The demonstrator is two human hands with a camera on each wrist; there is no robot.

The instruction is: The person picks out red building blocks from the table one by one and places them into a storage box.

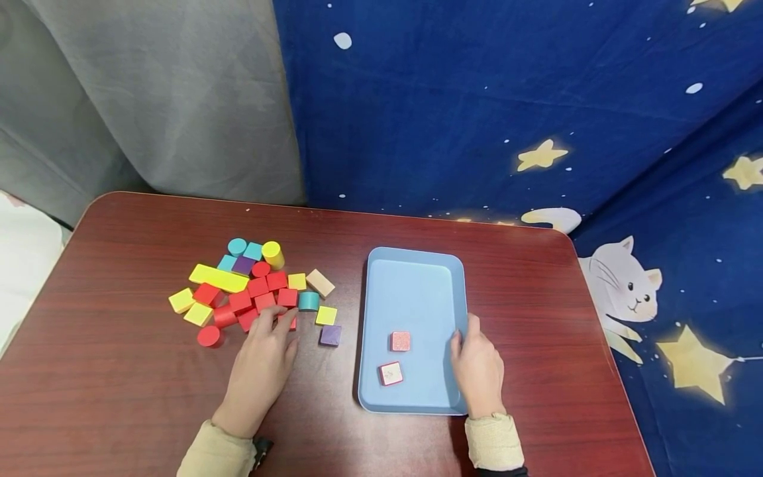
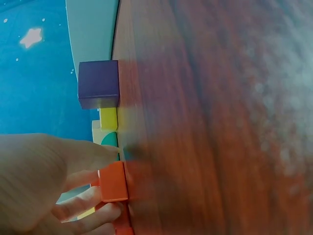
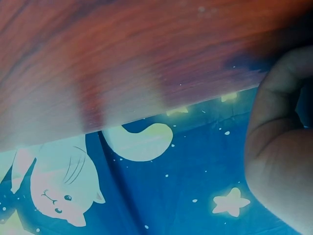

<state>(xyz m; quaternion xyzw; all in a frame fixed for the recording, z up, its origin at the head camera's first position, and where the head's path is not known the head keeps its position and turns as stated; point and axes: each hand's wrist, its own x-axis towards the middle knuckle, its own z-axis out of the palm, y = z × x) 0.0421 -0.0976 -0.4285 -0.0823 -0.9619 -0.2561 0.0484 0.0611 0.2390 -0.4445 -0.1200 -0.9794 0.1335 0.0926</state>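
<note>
My left hand (image 1: 262, 368) is at the near edge of a pile of coloured wooden blocks, thumb and fingers around a red block (image 2: 113, 181). The thumb lies at one side of that block and fingertips at the other; in the head view the fingers partly cover it. More red blocks (image 1: 240, 301) lie packed beside the hand. My right hand (image 1: 479, 371) grips the right rim of a light blue tray (image 1: 411, 275), thumb on the inner side. Inside the tray are a pink block (image 1: 401, 341) and a white-topped block with red sides (image 1: 391, 373).
Purple (image 1: 330, 335) and yellow (image 1: 326, 315) blocks and a teal arched piece (image 1: 308, 301) lie between pile and tray. A long yellow bar (image 1: 218, 278) and a yellow cylinder (image 1: 273, 254) are farther back. Behind the brown table (image 1: 149, 397) hang grey and blue curtains (image 1: 447, 99).
</note>
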